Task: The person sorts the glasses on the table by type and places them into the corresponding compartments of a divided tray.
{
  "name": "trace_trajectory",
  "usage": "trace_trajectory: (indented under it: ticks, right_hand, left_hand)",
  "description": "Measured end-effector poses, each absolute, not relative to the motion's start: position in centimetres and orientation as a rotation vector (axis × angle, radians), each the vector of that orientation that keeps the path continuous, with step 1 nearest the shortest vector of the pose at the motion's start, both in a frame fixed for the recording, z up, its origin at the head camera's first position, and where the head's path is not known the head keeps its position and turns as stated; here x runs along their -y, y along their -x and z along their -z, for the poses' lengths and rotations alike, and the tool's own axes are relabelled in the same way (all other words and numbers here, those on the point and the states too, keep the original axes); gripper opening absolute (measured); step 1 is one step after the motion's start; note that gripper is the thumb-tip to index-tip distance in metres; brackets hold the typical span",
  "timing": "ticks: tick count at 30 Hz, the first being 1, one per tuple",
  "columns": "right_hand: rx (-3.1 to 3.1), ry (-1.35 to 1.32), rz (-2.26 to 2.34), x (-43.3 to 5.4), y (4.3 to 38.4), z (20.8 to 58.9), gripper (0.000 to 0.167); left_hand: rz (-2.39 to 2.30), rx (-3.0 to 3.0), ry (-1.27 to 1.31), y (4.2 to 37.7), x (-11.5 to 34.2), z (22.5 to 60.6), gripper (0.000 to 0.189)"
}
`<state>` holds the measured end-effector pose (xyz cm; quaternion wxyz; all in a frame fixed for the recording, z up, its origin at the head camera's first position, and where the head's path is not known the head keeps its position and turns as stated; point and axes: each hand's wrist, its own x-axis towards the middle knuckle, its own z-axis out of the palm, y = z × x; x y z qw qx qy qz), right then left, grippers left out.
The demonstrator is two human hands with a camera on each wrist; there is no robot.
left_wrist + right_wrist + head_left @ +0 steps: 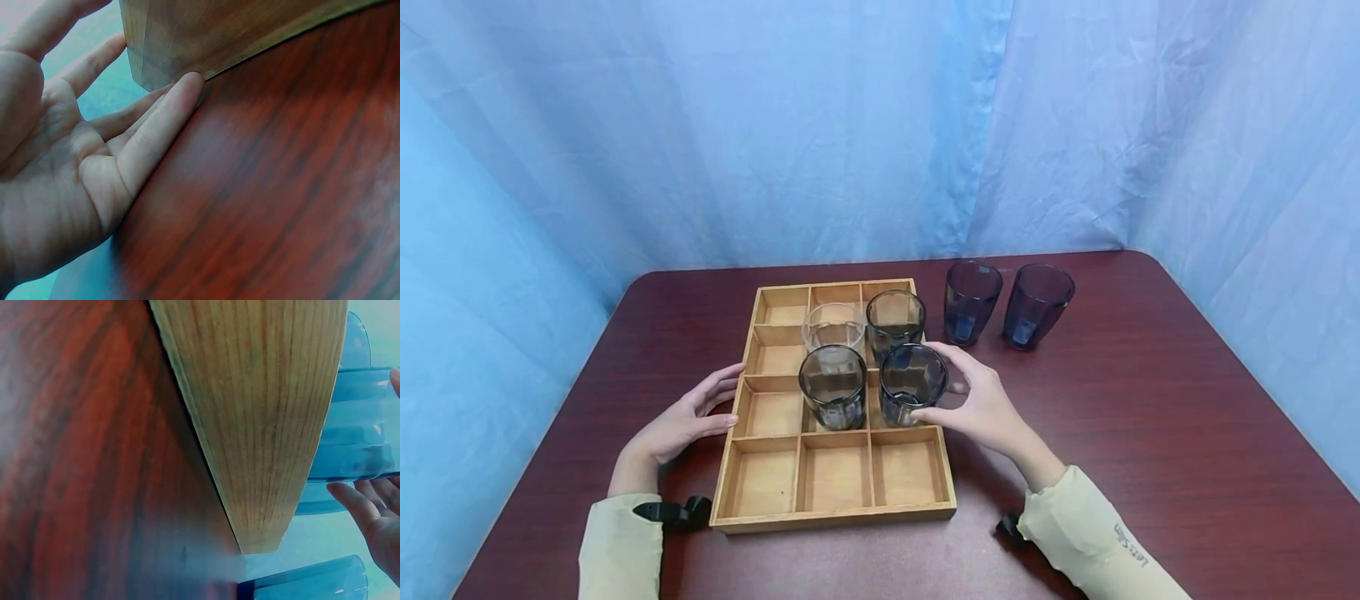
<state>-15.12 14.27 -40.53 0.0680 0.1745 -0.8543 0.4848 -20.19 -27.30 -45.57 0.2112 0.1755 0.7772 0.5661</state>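
Note:
A wooden tray divided into compartments lies on the table. My right hand grips a grey tinted glass at the right compartment of the third row from the back, thumb on the near side and fingers on the far side. Whether its base rests on the tray floor, I cannot tell. In the right wrist view this glass shows beyond the tray's side. My left hand rests its extended fingertips and thumb against the tray's left side; in the left wrist view the hand has nothing in its palm.
Beside the held glass stands another grey glass. Behind them in the tray are a clear glass and a grey glass. Two dark glasses stand on the table right of the tray. Blue curtains surround the table.

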Motion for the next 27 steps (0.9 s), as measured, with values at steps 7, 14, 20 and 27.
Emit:
trace_trajectory:
  ticks: [7, 14, 20, 27]
  right_hand:
    - [2.616, -0.484, -1.47, -13.88, 15.37, 40.39, 0.082]
    - [2.623, -0.48, -1.466, -13.65, 15.56, 40.46, 0.082]
    - [2.617, -0.484, -1.439, -13.58, 15.51, 40.35, 0.082]
    - [2.643, -0.481, -1.383, -13.61, 15.35, 40.18, 0.084]
  left_hand:
    - [-1.586, -2.143, -0.492, 20.22, 27.25, 45.64, 0.079]
    - [-1.58, -2.154, -0.491, 20.14, 27.39, 45.7, 0.079]
    - [-1.575, -2.161, -0.494, 20.15, 27.45, 45.68, 0.079]
    - [-1.555, -2.183, -0.493, 20.22, 27.44, 45.69, 0.079]
